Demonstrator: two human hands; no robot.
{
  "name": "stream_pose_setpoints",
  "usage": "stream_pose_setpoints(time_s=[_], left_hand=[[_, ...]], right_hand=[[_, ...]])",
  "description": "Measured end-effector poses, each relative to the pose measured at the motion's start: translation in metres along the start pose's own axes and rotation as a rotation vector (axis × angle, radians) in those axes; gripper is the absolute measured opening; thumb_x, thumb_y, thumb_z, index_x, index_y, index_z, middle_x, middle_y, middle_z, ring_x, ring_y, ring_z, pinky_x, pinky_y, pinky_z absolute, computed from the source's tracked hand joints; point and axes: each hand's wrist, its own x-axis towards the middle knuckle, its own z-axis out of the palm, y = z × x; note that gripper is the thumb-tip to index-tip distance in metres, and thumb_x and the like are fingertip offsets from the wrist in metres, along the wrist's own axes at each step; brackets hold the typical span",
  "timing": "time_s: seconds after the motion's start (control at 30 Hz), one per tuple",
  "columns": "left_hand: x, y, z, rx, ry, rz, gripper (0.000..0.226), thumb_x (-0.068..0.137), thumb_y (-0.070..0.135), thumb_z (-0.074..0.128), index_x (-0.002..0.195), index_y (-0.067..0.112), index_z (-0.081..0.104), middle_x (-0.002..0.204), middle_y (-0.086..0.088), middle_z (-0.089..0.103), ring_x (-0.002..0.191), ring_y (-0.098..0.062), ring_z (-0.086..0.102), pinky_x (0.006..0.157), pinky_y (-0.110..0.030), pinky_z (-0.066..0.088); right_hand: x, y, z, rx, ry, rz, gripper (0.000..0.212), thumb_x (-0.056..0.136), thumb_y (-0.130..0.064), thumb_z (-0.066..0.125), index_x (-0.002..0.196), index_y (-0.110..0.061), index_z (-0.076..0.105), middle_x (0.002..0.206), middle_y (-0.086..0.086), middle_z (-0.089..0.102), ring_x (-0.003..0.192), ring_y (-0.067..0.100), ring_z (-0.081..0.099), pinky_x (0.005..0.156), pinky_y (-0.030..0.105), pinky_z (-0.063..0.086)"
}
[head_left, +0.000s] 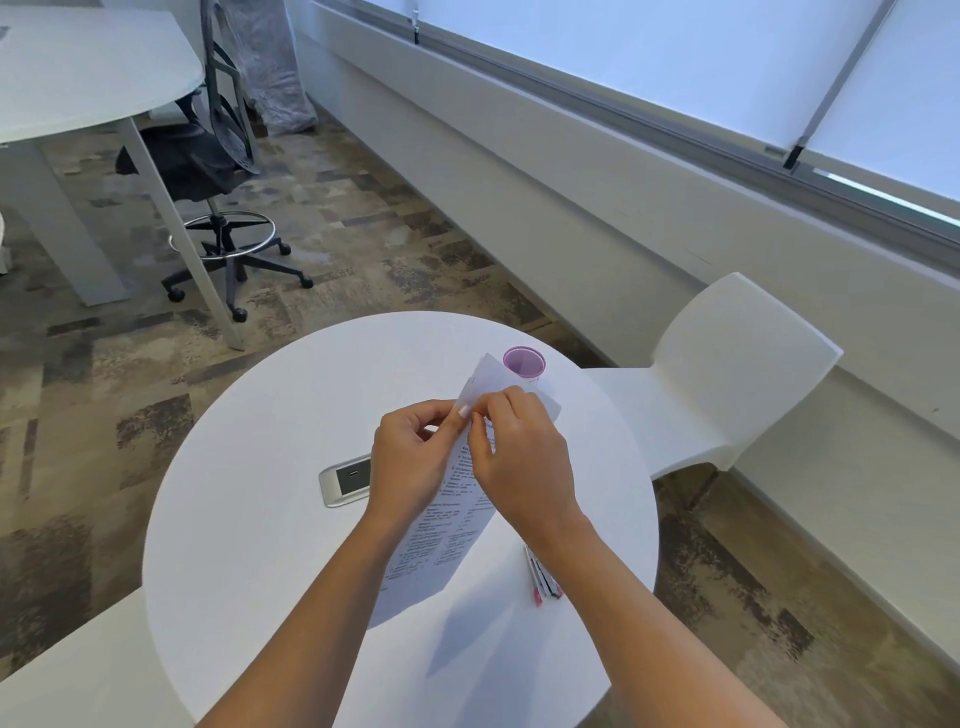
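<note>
Your sheet is white with black print. The cup is purple, the surface plain white, the pens pink-and-dark-tipped, the carpet mottled brown-grey.

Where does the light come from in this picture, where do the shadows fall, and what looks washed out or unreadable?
Head view: daylight comes from the window at the upper right, which is washed out to pale blue. Head view: soft grey shadows lie on the table on the viewer's side of the paper. Head view: the paper's print is too small to read.
</note>
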Motion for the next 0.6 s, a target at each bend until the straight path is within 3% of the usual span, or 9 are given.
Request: stream_pose_setpoints(time_s=[0.17, 0.27, 0.33, 0.47, 0.6], left_hand=[[0.0, -0.002, 0.008, -0.014, 0.037, 0.009, 0.016, 0.091, 0.035, 0.066, 0.086, 0.028, 0.079, 0.08, 0.009, 0.077, 0.07, -0.023, 0.07, 0.069, -0.045, 0.057], [0.001, -0.005, 0.014, -0.051, 0.058, -0.008, 0.015, 0.092, 0.029, 0.066, 0.084, 0.026, 0.079, 0.079, 0.008, 0.077, 0.068, -0.018, 0.068, 0.07, -0.045, 0.056], [0.002, -0.008, 0.018, -0.076, 0.06, -0.027, 0.015, 0.092, 0.028, 0.066, 0.085, 0.023, 0.079, 0.079, 0.004, 0.077, 0.071, -0.026, 0.07, 0.071, -0.046, 0.057], [0.006, -0.013, 0.026, -0.081, 0.104, -0.068, 0.014, 0.091, 0.032, 0.067, 0.084, 0.026, 0.078, 0.077, 0.006, 0.077, 0.071, -0.021, 0.072, 0.068, -0.039, 0.059], [0.013, -0.016, 0.03, -0.069, 0.147, -0.074, 0.02, 0.09, 0.028, 0.068, 0.073, 0.035, 0.074, 0.071, 0.013, 0.075, 0.061, -0.008, 0.066, 0.067, -0.032, 0.056]], right_hand=[[-0.005, 0.008, 0.008, 0.306, -0.031, 0.177, 0.007, 0.093, -0.017, 0.058, 0.089, -0.012, 0.059, 0.087, 0.0, 0.061, 0.08, 0.016, 0.055, 0.069, 0.031, 0.051], [-0.009, 0.006, 0.014, 0.543, 0.007, 0.368, 0.006, 0.092, -0.014, 0.059, 0.086, -0.013, 0.06, 0.085, 0.0, 0.064, 0.077, 0.012, 0.059, 0.069, 0.021, 0.05], [-0.01, 0.003, 0.017, 0.688, 0.017, 0.529, 0.008, 0.092, -0.013, 0.06, 0.085, -0.013, 0.063, 0.083, -0.001, 0.067, 0.073, 0.008, 0.061, 0.066, 0.014, 0.049], [-0.006, 0.003, 0.026, 1.031, -0.085, 0.921, 0.016, 0.094, -0.017, 0.057, 0.088, -0.005, 0.067, 0.085, 0.015, 0.069, 0.076, 0.019, 0.063, 0.075, 0.034, 0.056], [0.003, 0.003, 0.027, 1.416, -0.122, 1.059, 0.022, 0.095, -0.007, 0.052, 0.076, -0.003, 0.063, 0.066, 0.002, 0.061, 0.064, 0.01, 0.057, 0.074, 0.026, 0.049]])
